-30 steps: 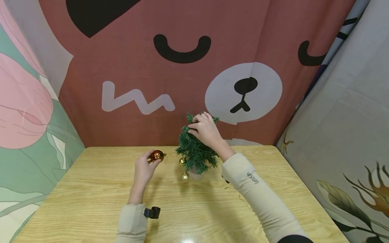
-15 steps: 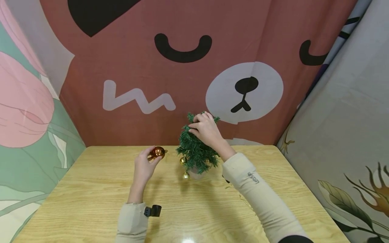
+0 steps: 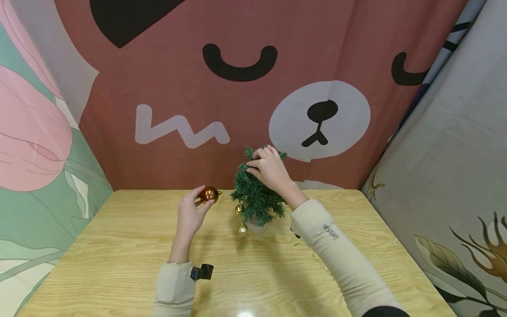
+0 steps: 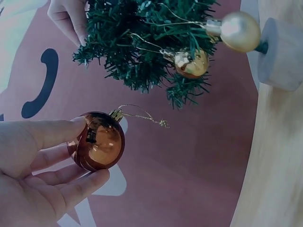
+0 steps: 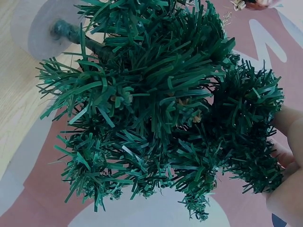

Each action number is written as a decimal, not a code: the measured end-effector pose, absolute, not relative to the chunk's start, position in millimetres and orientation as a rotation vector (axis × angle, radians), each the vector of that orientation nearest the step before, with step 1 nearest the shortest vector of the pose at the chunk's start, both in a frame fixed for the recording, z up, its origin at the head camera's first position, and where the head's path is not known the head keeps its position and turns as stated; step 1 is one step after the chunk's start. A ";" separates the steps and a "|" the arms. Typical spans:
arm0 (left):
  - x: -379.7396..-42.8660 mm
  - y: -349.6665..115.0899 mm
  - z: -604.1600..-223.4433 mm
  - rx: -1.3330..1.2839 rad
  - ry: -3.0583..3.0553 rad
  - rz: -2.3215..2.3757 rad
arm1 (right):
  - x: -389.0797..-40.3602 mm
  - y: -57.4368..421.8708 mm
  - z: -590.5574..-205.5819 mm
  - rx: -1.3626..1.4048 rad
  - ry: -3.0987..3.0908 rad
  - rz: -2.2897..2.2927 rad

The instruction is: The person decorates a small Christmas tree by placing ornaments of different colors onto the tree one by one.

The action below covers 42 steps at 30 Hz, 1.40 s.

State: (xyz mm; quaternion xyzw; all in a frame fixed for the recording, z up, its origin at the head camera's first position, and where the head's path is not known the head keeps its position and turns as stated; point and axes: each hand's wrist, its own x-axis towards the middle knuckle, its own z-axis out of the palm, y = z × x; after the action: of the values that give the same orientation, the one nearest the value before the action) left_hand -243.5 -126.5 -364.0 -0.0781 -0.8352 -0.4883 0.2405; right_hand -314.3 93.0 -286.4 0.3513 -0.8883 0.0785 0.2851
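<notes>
My left hand (image 3: 191, 215) pinches a shiny copper-coloured Christmas bauble (image 4: 104, 144) between thumb and fingers. The bauble's gold string loop (image 4: 142, 115) points toward the tree and hangs free of it. Over the top of a small green Christmas tree (image 3: 253, 193) is my right hand (image 3: 271, 171), its fingers curled round the upper branches; the fingertips are partly hidden among the needles. Two gold baubles, one shiny (image 4: 191, 65) and one matte (image 4: 240, 31), hang by strings on the tree's left side. The tree stands upright in a pale round base (image 4: 283, 54).
A light wooden table (image 3: 119, 255) bears the tree near its back edge. Thin gold strings (image 3: 320, 262) lie beside the right forearm, which partly covers that area. Behind the table hangs a reddish-brown cloth (image 3: 178, 167) with a cartoon face, and patterned cloths flank both sides.
My left hand has risen slightly in the head view and shifted a little right, bringing the copper bauble nearer the tree. The right hand keeps its place at the treetop.
</notes>
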 end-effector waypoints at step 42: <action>-244.7 -110.7 -329.5 -0.238 -2.241 -1.372 | -312.4 92.4 -284.1 0.907 -2.411 0.185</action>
State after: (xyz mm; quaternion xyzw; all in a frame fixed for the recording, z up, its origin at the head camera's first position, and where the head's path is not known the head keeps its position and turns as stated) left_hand -244.7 -110.7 -329.5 -0.0873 -0.8225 -0.5038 0.2489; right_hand -312.4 92.4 -284.1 0.3376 -0.8973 0.0689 0.2760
